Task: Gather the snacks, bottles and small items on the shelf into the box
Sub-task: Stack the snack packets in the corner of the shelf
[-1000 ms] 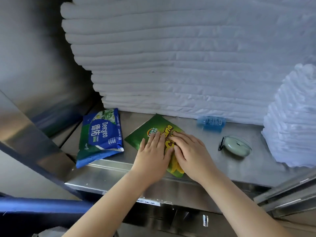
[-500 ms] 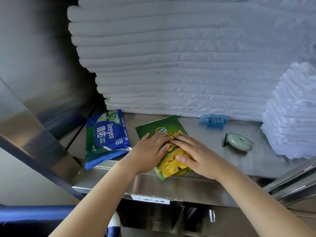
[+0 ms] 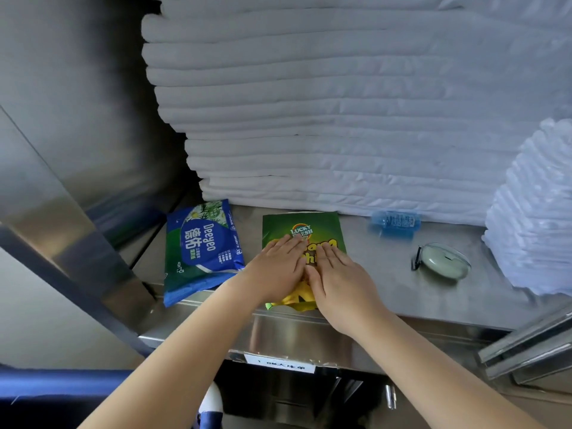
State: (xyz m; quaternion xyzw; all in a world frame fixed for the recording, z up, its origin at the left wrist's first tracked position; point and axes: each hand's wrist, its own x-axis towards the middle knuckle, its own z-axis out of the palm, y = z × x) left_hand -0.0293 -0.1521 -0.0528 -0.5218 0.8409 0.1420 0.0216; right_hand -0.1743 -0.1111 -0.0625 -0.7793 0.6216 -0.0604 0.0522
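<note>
Pressing the green snack bag point(image 3: 298, 222), my left hand point(image 3: 277, 270) and right hand point(image 3: 339, 278) lie flat, fingers straight; wipes pack point(image 3: 201, 249) leftward.

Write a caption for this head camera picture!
Left hand and right hand lie flat on a green snack bag on the steel shelf, beside a blue wipes pack.

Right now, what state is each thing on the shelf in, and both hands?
green snack bag: flat, under both hands.
blue wipes pack: flat, overhanging the edge, untouched.
small blue bottle: on its side, untouched.
pale green case: lying free, untouched.
left hand: fingers straight, pressing the bag.
right hand: fingers straight, pressing the bag.
</note>
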